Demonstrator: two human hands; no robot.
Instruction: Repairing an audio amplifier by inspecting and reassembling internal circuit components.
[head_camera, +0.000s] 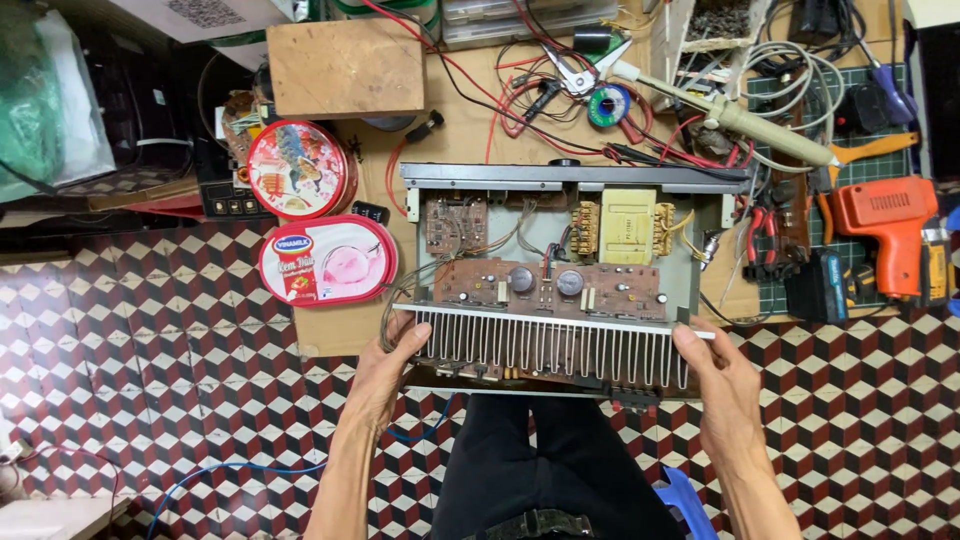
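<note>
Both hands' grip on finned heatsink (550, 345) ends, left hand (385, 375), right hand (725, 385)

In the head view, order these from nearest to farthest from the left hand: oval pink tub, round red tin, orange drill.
From the left hand:
1. oval pink tub, just above-left of it.
2. round red tin, farther up-left.
3. orange drill, far across at the right edge.

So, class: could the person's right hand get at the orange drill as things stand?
Probably not at once: the right hand grips the open chassis. The orange drill lies unobstructed on the right, so letting go would free it.
</note>
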